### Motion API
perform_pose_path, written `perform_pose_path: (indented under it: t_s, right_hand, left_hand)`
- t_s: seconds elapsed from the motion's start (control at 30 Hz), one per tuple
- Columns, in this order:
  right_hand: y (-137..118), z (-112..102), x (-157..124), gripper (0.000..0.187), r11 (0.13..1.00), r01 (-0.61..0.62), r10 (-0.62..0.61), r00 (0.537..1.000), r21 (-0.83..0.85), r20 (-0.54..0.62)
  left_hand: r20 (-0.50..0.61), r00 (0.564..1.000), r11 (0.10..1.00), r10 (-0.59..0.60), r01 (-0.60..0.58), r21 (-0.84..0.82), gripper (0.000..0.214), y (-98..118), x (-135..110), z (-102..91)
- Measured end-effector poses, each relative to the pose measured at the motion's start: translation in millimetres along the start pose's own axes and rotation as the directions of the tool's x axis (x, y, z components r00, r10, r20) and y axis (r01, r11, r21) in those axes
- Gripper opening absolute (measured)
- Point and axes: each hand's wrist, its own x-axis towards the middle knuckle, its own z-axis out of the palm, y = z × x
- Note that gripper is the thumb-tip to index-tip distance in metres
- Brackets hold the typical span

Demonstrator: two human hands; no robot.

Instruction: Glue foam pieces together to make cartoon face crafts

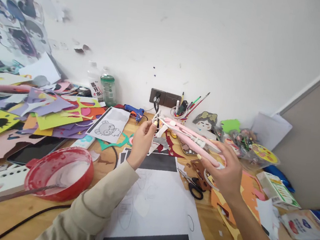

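Note:
My right hand (pixel 226 171) grips a pink hair straightener (pixel 195 151) by its far right end, thumb below and fingers above. Its two arms stand slightly apart and point left, over the table. A white cord (pixel 163 117) runs along it and loops at its left end. There my left hand (pixel 143 139) pinches the cord between thumb and fingertips. Beneath both hands lie sheets of white paper (pixel 163 200) with faint pencil outlines and black strips. A pair of scissors (pixel 195 186) with black handles rests under my right hand.
A red bowl (pixel 88 177) stands at left near a white power strip (pixel 2 183). Coloured paper scraps (pixel 56 111) pile up behind. A blue glue gun (pixel 134 111), bottles (pixel 108 89) and a pen holder (pixel 181 111) line the wall by a socket (pixel 165 98). A carton (pixel 278 190) sits right.

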Motion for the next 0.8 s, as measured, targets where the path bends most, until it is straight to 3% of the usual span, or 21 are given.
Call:
perform_pose_path:
  t_s: [0.27, 0.57, 0.7, 0.8]
  right_hand:
    - [14.3, -0.3, -4.1, 0.040, 0.995, -0.101, 0.102, 0.994, -0.006, 0.042]
    - [25.1, -4.5, -8.1, 0.042, 0.984, -0.169, 0.164, 0.981, 0.047, 0.103]
    - [25.1, -5.4, -8.1, 0.041, 0.916, -0.330, 0.300, 0.941, 0.227, 0.158]
    - [22.5, -1.6, -4.7, 0.040, 0.797, -0.499, 0.459, 0.867, 0.341, 0.196]
  left_hand:
    - [-0.047, 0.999, 0.990, -0.026, 0.019, -0.138, 0.029, -8.7, 11.4, -8.8]
    - [-0.174, 0.983, 0.984, 0.049, -0.077, -0.160, 0.028, -6.8, 17.1, -16.3]
    - [-0.185, 0.977, 0.981, 0.107, -0.133, -0.139, 0.031, -0.9, 14.2, -16.2]
    - [-0.145, 0.978, 0.980, 0.147, -0.164, -0.111, 0.032, 5.7, 11.7, -14.8]
